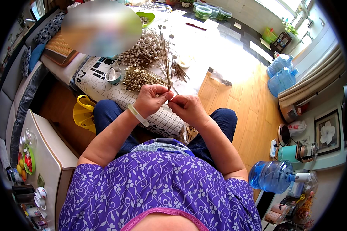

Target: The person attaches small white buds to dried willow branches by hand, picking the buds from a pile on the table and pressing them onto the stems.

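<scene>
1. A wooden floor (254, 111) of yellowish-brown boards spreads across the right side, looking darker in the shade at left
2. Strong daylight comes from a window (293, 5) at the upper right, bleaching the nearby boards almost white
3. A table (98, 79) stands in the middle, covered with a white cloth printed in black lines and blocks
4. Along the left runs a grey sofa (5, 102) with cushions (37, 55), one of them blue
5. A white cabinet (52, 142) stands at the lower left
6. A beige curtain (312, 79) hangs at right, near a dark-framed flower picture (327, 133)
</scene>
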Demonstrator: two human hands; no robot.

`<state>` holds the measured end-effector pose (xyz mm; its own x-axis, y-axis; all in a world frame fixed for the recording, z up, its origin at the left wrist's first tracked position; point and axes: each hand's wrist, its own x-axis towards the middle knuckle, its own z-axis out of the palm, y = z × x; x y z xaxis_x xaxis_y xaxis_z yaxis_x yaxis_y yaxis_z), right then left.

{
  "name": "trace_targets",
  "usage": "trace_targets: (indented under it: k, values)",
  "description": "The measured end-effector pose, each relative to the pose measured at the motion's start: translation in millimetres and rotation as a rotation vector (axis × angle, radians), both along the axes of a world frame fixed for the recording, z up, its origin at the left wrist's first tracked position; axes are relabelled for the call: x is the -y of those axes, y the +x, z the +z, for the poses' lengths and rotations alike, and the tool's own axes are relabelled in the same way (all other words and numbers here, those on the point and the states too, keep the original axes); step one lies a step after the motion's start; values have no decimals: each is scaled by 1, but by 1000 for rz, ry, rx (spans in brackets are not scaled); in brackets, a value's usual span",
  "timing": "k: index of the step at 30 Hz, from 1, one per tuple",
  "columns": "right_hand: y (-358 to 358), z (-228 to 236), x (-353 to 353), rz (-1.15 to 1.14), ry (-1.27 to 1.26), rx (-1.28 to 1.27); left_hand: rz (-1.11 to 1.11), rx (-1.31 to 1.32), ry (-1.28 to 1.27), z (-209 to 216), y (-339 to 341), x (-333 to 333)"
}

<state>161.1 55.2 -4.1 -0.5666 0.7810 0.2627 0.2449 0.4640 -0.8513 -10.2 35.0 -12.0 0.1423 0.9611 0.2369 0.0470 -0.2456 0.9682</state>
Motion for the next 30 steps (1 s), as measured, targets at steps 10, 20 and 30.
trace_targets:
  k: [10,20,30]
  values:
    - [-6,3,2,-73,270,8,110,-45,81,-4,5,-3]
    - [5,8,-2,-11,83,59,87,-237,199,14,4,2]
    - [4,-8,-4,5,7,-100,51,-155,205,10,5,1]
